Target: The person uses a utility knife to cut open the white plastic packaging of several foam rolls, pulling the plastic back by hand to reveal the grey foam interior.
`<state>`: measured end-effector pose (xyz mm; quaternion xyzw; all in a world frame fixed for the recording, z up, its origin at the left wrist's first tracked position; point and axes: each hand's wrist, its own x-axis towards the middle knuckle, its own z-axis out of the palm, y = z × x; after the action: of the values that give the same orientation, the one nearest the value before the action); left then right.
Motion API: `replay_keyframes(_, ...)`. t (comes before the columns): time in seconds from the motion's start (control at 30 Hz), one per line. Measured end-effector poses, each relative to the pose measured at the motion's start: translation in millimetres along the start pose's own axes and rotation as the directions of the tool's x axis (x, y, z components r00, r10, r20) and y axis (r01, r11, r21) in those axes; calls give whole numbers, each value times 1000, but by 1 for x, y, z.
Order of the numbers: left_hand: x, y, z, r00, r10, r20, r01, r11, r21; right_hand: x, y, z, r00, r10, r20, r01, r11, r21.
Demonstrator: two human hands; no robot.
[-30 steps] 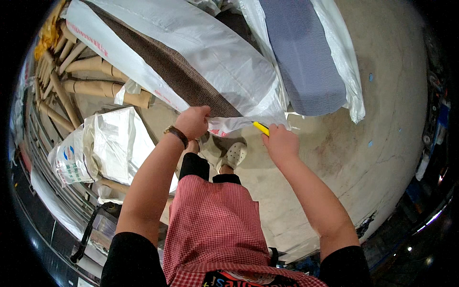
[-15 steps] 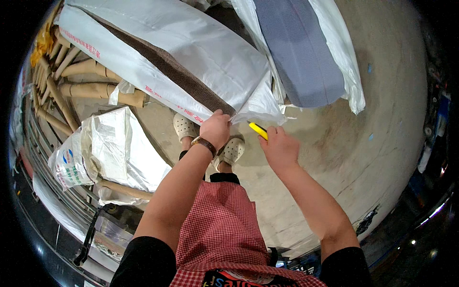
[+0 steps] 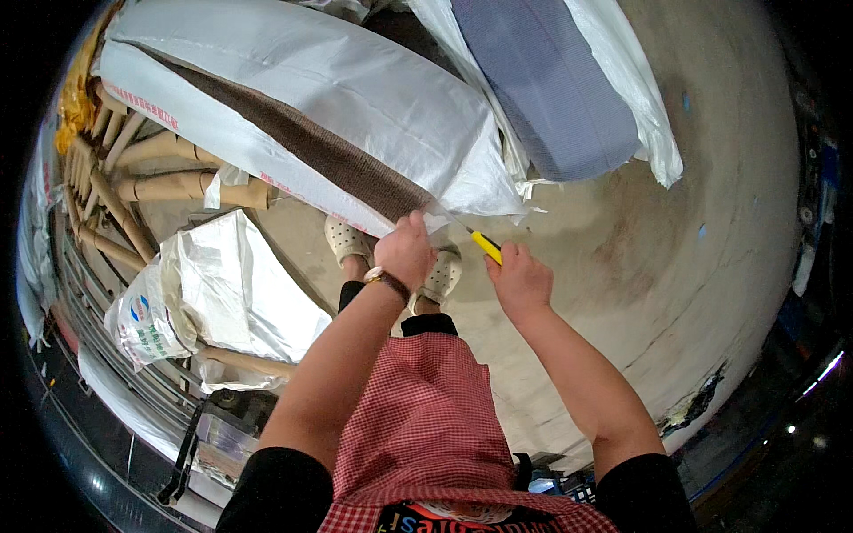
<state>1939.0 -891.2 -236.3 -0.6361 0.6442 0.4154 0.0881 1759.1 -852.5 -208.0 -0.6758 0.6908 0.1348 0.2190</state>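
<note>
Right grip (image 3: 522, 282) holds a yellow knife (image 3: 486, 248), left hand (image 3: 405, 256) apparently pinches the wrapper (image 3: 373, 84): split lengthwise, brown roll (image 3: 338, 162) still inside!

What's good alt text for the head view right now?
A person's right hand holds a yellow cutter beside a white wrapper, open along brown textured material; the left hand grips the wrapper's near end. A bluish roll lies alongside.

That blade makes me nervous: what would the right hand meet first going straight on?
Leading with its yellow knife, the right hand would probably meet the near end of the white wrapping, beside the brown roll; whether they touch now is unclear.
</note>
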Motion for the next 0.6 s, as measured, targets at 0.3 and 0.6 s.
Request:
replay_keyframes(0.3,12,-20,29,992,109,-56,-113,991,-70,-17,-14,35,990,82,-111,-50,963,266)
replay_keyframes(0.6,16,-25,20,963,269,-9,-269,961,-69,-16,-1,78,993,92,-75,-73,973,221)
